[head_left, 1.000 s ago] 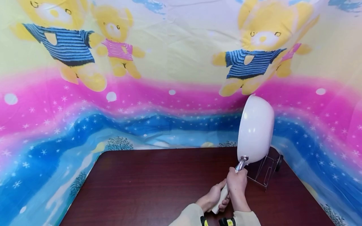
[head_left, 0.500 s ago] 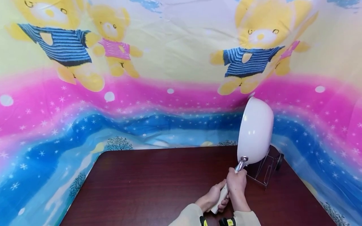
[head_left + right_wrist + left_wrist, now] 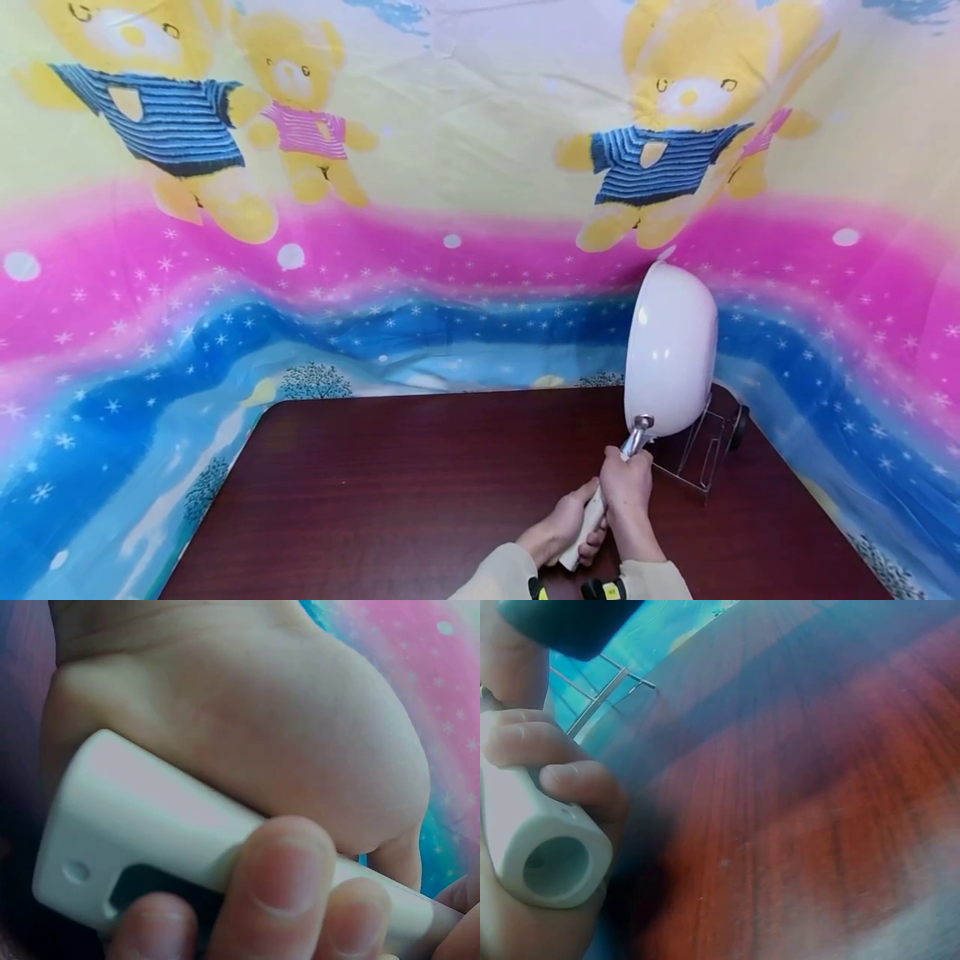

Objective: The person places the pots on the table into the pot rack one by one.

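A white deep frying pan (image 3: 671, 354) is tipped up on its side at the right of the head view, its rounded outside showing and its inside hidden. My left hand (image 3: 558, 523) grips the lower part of its pale handle (image 3: 572, 552). Higher up, just below the metal neck (image 3: 636, 435), my right hand (image 3: 628, 485) holds the same handle. Fingers (image 3: 585, 787) curl round the handle in the left wrist view, beside the hollow handle end (image 3: 555, 866). Fingertips (image 3: 281, 877) wrap the handle (image 3: 161, 799) in the right wrist view.
Behind and below the pan stands a thin wire rack (image 3: 705, 483) with a black round part (image 3: 740, 429) at its right; whether the pan touches it I cannot tell. The dark wooden table (image 3: 390, 483) extends left. A printed bear curtain (image 3: 465, 167) hangs behind.
The pan has shifted slightly left and down in the head view. Both hands keep their hold on the handle, and the view itself has moved a little.
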Available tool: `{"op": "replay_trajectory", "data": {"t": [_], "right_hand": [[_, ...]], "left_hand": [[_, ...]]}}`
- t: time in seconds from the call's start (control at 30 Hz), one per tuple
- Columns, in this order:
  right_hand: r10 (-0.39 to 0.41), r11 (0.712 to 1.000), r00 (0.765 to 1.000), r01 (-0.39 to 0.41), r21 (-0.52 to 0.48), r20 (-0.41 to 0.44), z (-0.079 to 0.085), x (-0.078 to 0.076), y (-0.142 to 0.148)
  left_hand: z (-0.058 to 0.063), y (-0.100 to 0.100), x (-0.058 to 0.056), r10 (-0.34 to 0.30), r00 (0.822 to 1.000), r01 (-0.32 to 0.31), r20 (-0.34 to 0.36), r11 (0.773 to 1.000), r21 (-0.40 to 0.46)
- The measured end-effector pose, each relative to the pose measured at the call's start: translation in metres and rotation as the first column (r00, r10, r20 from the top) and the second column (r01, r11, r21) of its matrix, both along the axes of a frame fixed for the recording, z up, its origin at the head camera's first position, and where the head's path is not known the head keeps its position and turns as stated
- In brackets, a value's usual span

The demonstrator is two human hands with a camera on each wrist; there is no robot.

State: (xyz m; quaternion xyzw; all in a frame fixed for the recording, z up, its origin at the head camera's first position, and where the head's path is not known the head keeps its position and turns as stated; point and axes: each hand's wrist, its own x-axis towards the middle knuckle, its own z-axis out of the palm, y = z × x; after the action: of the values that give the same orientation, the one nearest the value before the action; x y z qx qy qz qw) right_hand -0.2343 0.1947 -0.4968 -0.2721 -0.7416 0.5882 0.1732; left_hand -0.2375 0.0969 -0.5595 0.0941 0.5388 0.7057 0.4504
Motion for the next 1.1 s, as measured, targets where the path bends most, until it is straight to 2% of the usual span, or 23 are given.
{"op": "replay_trajectory", "data": {"t": [0.27, 0.73, 0.97, 1.1], "right_hand": [[0.023, 0.999, 1.0, -0.023, -0.046, 0.0, -0.001, 0.006, 0.0], [0.039, 0.996, 0.999, -0.039, -0.083, -0.004, -0.002, 0.012, -0.001], [0.055, 0.975, 0.997, -0.064, -0.213, -0.045, -0.003, 0.011, -0.001], [0.076, 0.965, 0.996, -0.085, -0.25, -0.045, -0.005, 0.013, -0.001]], "left_hand": [[0.0, -0.001, 0.009, 0.027, 1.0, -0.027, 0.013, 0.999, -0.02], [0.002, -0.004, 0.019, 0.029, 1.0, -0.029, 0.008, 0.999, -0.019], [0.002, -0.009, 0.022, 0.04, 0.999, -0.041, -0.031, 0.999, -0.019], [0.002, -0.012, 0.025, 0.049, 0.997, -0.05, -0.057, 0.999, -0.018]]}}
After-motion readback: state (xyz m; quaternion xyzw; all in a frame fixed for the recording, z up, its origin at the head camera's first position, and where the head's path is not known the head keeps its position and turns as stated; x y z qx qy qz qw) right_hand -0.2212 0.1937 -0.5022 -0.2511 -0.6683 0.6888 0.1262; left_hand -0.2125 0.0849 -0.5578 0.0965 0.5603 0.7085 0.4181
